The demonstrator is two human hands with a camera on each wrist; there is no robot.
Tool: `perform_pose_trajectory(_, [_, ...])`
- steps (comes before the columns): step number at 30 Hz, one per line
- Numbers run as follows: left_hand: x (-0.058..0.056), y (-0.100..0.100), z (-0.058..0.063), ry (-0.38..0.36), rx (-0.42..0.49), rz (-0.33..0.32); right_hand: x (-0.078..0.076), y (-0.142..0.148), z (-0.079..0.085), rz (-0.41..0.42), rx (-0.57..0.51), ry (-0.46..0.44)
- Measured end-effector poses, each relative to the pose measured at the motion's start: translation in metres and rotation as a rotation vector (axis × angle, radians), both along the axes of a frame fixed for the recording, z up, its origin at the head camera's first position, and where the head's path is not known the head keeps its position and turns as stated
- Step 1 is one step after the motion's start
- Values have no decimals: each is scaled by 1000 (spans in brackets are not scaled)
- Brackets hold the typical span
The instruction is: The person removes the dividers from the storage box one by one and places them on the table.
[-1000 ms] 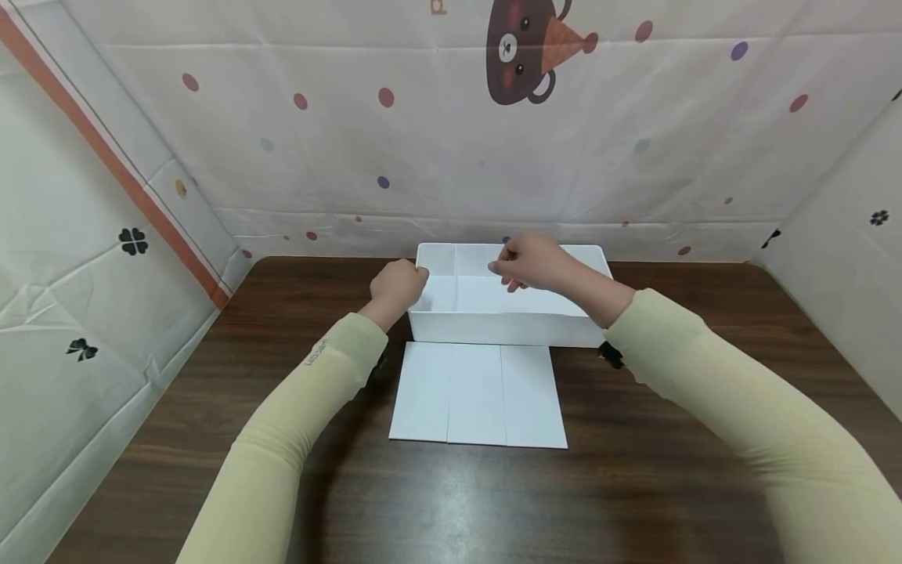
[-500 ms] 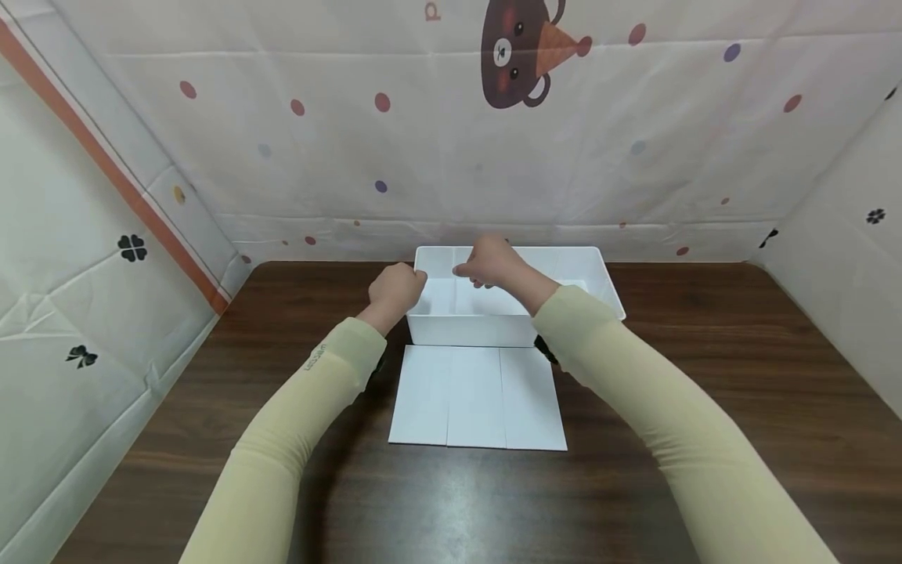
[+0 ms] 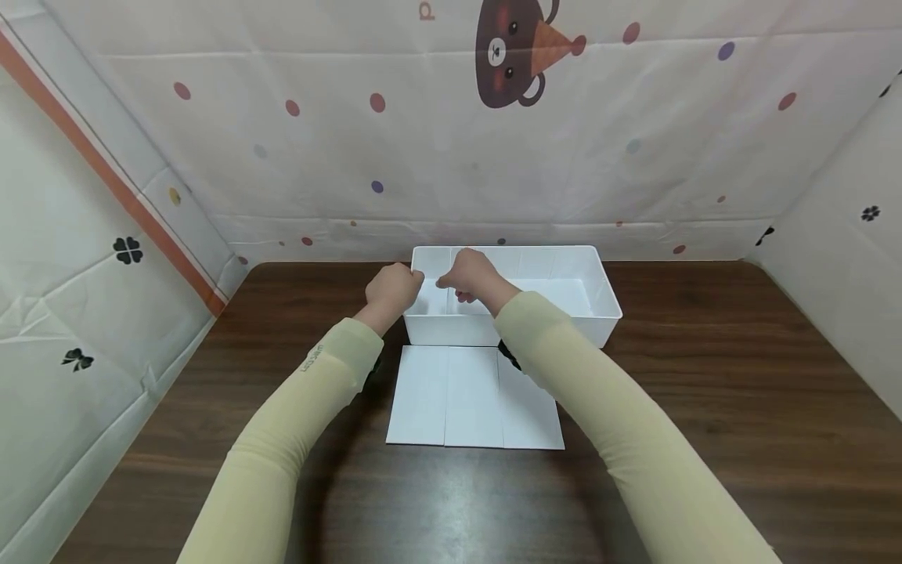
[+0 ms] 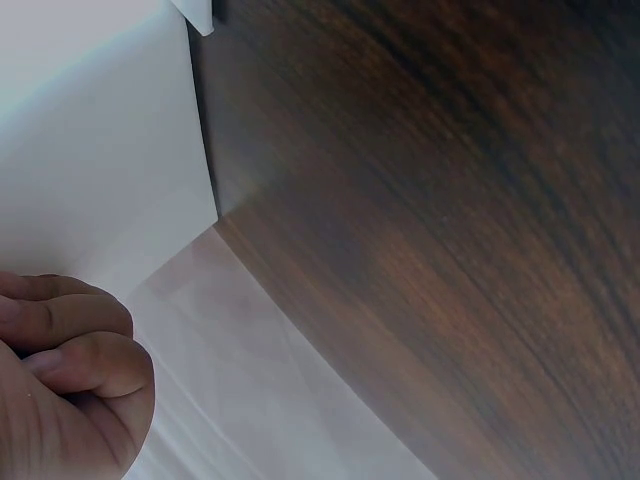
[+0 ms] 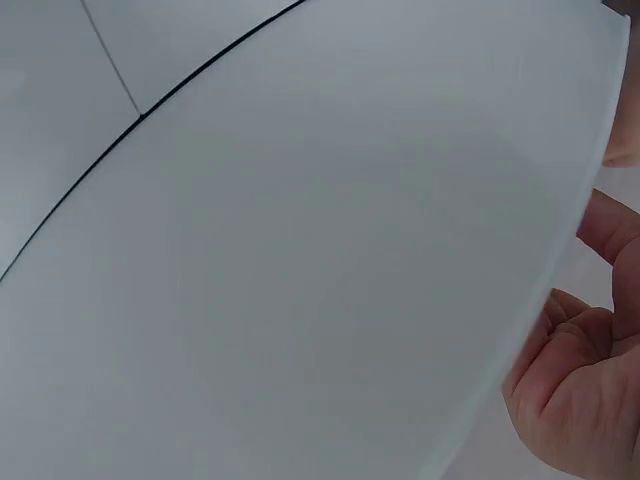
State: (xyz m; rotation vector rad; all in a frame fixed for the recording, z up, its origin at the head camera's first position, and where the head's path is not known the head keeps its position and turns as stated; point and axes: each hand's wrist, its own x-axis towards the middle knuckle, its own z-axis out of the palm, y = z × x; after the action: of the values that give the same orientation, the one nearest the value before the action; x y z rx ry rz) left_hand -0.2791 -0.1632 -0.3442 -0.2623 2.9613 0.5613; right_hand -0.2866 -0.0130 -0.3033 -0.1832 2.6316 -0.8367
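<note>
A white rectangular box with no lid stands at the back of the table. A thin divider line crosses its inside toward the left end. My left hand grips the rim of the left wall; in the left wrist view its curled fingers lie against the white wall. Over the left part of the box hovers my right hand, near the divider, its thumb side pointing left and the other fingers loosely bent. Beyond the box's near rim, the right wrist view shows this hand with nothing visible in its fingers.
Three flat white panels lie side by side on the dark wood table, right in front of the box. A patterned cloth hangs behind the table and at both sides.
My right hand has moved left across the box, from its middle to the divider, and its forearm now overlaps the right panel. The left hand has stayed on the rim.
</note>
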Motion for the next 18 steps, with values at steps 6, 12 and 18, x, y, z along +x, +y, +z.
perform_pose_trajectory(6, [0,0,-2,8,5,2,0,-6,-5,-26,2,-32])
perform_pose_trajectory(12, [0,1,-1,10,7,4,-3,-10,-7,-36,-10,-46])
perform_pose_trajectory(18, [0,0,0,12,-10,-19,-1,-15,-7,-53,-8,-40])
